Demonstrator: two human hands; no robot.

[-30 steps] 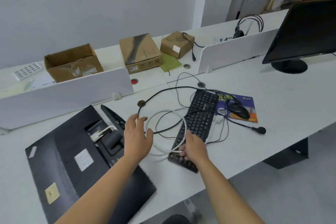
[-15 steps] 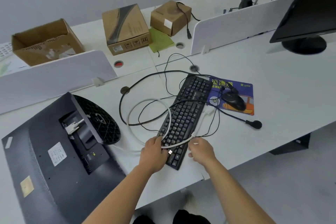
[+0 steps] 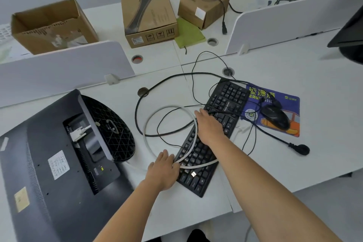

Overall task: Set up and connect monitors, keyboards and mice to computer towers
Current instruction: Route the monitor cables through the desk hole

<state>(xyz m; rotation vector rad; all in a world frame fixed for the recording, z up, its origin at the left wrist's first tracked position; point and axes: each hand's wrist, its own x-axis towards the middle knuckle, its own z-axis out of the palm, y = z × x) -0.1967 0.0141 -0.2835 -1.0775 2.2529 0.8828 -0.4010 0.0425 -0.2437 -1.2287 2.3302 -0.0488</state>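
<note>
A black monitor [image 3: 49, 163] lies face down at the left, its round stand [image 3: 110, 127] up and a white plug [image 3: 78, 133] in its back. The white cable [image 3: 155, 116] loops over the desk and across a black keyboard [image 3: 208, 143]. My left hand [image 3: 163, 171] grips that white cable at the keyboard's near left edge. My right hand [image 3: 210, 125] lies palm down on the keyboard's middle, over black cables [image 3: 149, 92]; whether it grips one is hidden. A USB plug [image 3: 193, 174] rests on the keys. A black mouse [image 3: 275, 117] sits on a blue mouse pad [image 3: 282, 102].
White dividers [image 3: 59, 65] run along the desk's back. Behind them stand an open cardboard box [image 3: 49, 25], two closed boxes [image 3: 149, 15] and a green notebook [image 3: 188, 33]. Another monitor [image 3: 351, 39] stands far right. A black power plug [image 3: 302, 149] lies near the front edge. Cable holes [image 3: 227, 70] pierce the desk.
My right hand has moved from the keyboard's near end up onto its middle. My left hand stayed on the white cable. The view has tilted further down.
</note>
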